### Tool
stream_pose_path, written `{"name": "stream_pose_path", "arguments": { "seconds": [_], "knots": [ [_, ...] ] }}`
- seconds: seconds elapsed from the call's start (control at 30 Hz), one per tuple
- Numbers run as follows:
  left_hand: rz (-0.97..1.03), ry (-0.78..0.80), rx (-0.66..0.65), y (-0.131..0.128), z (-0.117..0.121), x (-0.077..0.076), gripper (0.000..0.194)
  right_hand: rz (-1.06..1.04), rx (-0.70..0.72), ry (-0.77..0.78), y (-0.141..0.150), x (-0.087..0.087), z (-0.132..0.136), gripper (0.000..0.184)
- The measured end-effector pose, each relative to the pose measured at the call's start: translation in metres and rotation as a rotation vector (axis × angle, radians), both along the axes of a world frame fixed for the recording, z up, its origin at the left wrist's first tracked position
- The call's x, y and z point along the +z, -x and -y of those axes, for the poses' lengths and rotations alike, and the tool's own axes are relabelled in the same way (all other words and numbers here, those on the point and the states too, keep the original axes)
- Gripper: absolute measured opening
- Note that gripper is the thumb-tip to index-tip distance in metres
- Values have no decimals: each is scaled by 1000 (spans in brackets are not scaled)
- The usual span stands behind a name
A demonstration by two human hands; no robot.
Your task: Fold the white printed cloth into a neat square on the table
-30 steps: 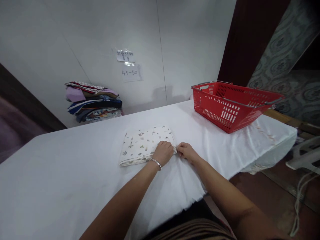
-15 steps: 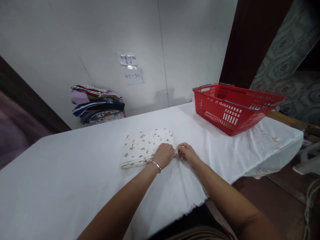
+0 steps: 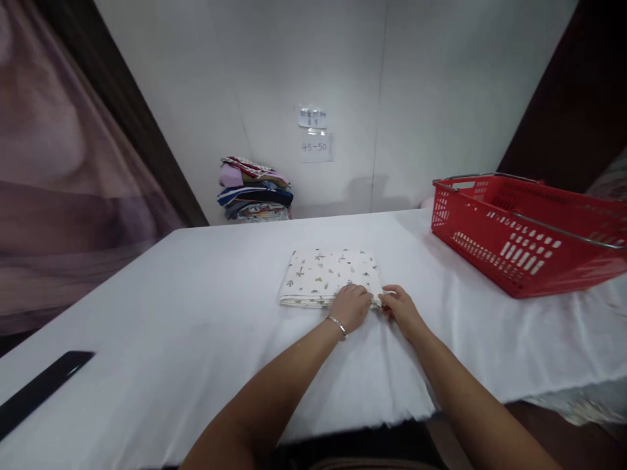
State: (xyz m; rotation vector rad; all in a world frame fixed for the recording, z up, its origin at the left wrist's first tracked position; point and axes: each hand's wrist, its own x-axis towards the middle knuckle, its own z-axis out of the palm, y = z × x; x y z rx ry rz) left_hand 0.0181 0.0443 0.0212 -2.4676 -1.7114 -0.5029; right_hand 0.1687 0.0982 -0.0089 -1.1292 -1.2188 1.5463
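A folded white cloth (image 3: 326, 271) with small green, brown and grey prints lies flat on the white-covered table (image 3: 220, 287). Its layered edge faces me. My left hand (image 3: 351, 307), with a silver bracelet at the wrist, rests on the near edge toward the right, its fingers curled over the fabric. At the near right corner, my right hand (image 3: 399, 308) pinches the cloth's edge between thumb and fingers. The fingertips of both hands are partly hidden, and the two hands are close together.
A red plastic basket (image 3: 519, 261) with metal handles stands on the right of the table. Against the back wall is a stack of folded fabrics (image 3: 255, 192), near taped paper notes (image 3: 316, 147). A dark flat object (image 3: 44, 388) lies at left; a pinkish curtain (image 3: 63, 196) hangs beyond.
My view has swung left, so the table, cloth and basket appear farther right, and the dark flat object has come into view. Both hands stay at the cloth's near right corner.
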Motion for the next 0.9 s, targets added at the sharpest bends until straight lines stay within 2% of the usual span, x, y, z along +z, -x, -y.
{"name": "stream_pose_path", "arguments": {
  "seconds": [0.1,0.23,0.4,0.5,0.57,0.73,0.9],
  "knots": [
    [-10,35,49,20,7,0,17,25,-16,8,-1,-1,1,37],
    [-25,37,139,67,24,1,20,32,1,5,-2,-1,3,37],
    [-9,-20,336,138,60,-1,21,41,-10,12,0,1,4,36],
    [27,-29,464,164,79,-2,19,59,-17,20,1,4,6,35],
    [80,-40,503,168,85,-2,20,63,-24,26,2,7,7,35],
    [137,-73,458,158,78,3,19,71,-29,3,3,6,7,34],
    [114,-33,555,162,72,0,21,146,6,-58,3,2,4,33]
  ]
}}
